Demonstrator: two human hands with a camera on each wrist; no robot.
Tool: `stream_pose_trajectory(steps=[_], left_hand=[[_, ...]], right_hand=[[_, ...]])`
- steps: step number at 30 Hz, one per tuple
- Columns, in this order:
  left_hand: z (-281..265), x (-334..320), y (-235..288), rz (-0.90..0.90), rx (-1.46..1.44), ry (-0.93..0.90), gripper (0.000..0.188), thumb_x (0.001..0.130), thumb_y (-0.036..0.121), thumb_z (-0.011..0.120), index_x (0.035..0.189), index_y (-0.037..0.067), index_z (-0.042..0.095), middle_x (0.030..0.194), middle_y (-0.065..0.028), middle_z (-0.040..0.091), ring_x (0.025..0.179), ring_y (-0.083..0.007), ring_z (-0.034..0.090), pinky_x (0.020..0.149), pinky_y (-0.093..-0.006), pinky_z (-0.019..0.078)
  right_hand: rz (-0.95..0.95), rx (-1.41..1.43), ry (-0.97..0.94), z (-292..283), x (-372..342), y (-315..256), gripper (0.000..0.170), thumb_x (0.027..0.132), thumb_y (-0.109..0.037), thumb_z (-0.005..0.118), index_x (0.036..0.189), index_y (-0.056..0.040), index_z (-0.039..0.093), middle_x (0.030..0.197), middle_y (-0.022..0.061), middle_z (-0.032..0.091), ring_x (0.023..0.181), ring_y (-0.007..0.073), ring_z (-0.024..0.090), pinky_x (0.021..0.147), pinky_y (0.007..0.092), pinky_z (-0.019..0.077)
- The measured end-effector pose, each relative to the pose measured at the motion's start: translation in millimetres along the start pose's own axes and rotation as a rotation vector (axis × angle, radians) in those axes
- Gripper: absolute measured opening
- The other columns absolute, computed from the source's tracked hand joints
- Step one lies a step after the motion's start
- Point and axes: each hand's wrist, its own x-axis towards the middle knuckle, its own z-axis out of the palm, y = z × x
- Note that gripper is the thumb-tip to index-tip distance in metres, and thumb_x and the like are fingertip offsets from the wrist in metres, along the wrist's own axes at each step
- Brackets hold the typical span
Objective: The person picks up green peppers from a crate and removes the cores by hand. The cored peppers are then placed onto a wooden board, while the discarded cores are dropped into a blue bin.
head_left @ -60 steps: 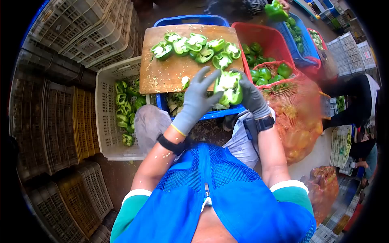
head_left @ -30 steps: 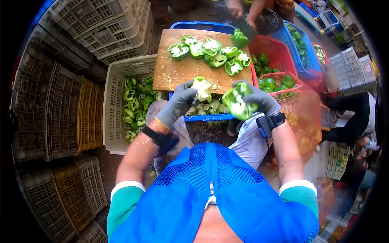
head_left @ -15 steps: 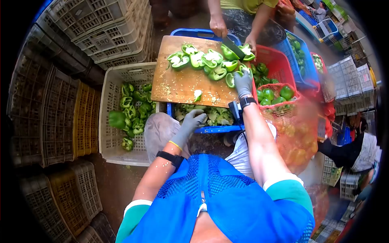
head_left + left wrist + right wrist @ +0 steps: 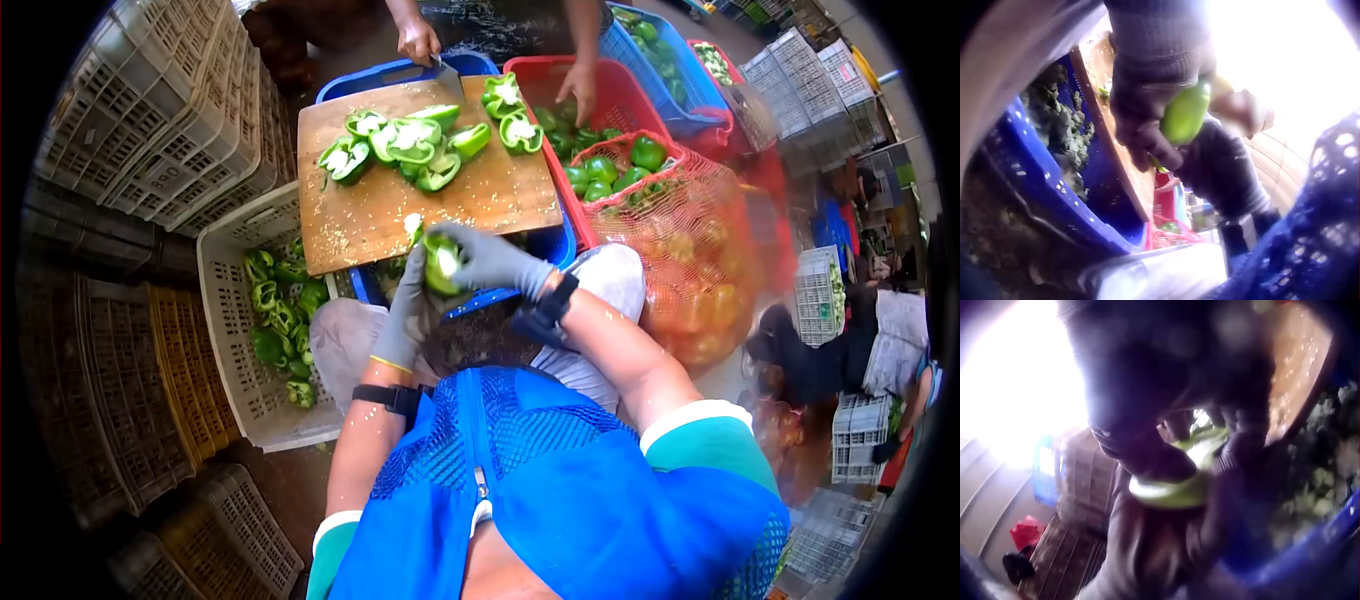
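Note:
Both gloved hands meet in front of the board's near edge, around one green pepper piece [image 4: 441, 264] with pale flesh showing. The left hand [image 4: 408, 312] grips it from below and the left, and in the left wrist view its fingers curl round the green skin [image 4: 1186, 115]. From the right, the right hand [image 4: 492, 262] holds the same piece, its thumb and fingers bent over it in the right wrist view [image 4: 1175, 490]. Cut pepper halves [image 4: 412, 140] lie on the wooden board [image 4: 480, 205], with scattered seeds and a small pepper scrap near its front edge.
A pale crate [image 4: 225, 300] of peppers stands left; a blue bin [image 4: 565, 240] sits under the board. Right are a red basket [image 4: 530, 75] and a net bag [image 4: 700, 270]. Across the board, another person's hand [image 4: 418, 40] holds a knife [image 4: 449, 80]. Crates [image 4: 160, 120] are stacked left.
The right hand has come back from the board's right side to the left hand, now with a pepper piece between them. The other person's knife has lifted off the pepper, leaving halves at the board's right.

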Motion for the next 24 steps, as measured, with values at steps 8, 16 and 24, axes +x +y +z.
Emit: stream_pose_trajectory(steps=[8, 16, 24], left_hand=[[39, -23, -27, 0.064, 0.294, 0.345, 0.029, 0.09, 0.023, 0.058, 0.118, 0.017, 0.05, 0.107, -0.0032, 0.054, 0.093, -0.0177, 0.058, 0.07, -0.0393, 0.0578], [33, -47, 42, 0.398, 0.11, 0.192, 0.04, 0.081, 0.0, 0.057, 0.12, 0.005, 0.047, 0.103, -0.016, 0.06, 0.081, -0.0344, 0.066, 0.065, -0.042, 0.0601], [-27, -131, 132, 0.88, 1.482, 0.929, 0.079, 0.071, 0.019, 0.078, 0.137, 0.0, 0.038, 0.134, -0.0192, 0.043, 0.125, -0.0264, 0.041, 0.103, -0.0376, 0.0365]], right_hand=[[0.064, -0.481, 0.267, 40, -19, 12, 0.047, 0.076, -0.009, 0.06, 0.121, 0.0, 0.051, 0.106, 0.0248, 0.06, 0.097, 0.0408, 0.059, 0.084, 0.0423, 0.049], [0.278, 0.822, 0.513, -14, -10, 65, 0.037, 0.088, -0.015, 0.059, 0.121, 0.0014, 0.053, 0.111, 0.0154, 0.062, 0.082, 0.0219, 0.065, 0.063, 0.0278, 0.053], [0.058, -0.556, 0.671, -55, 121, 2, 0.053, 0.076, -0.032, 0.068, 0.119, -0.0038, 0.055, 0.107, 0.0225, 0.06, 0.101, 0.0359, 0.058, 0.088, 0.0418, 0.0466]])
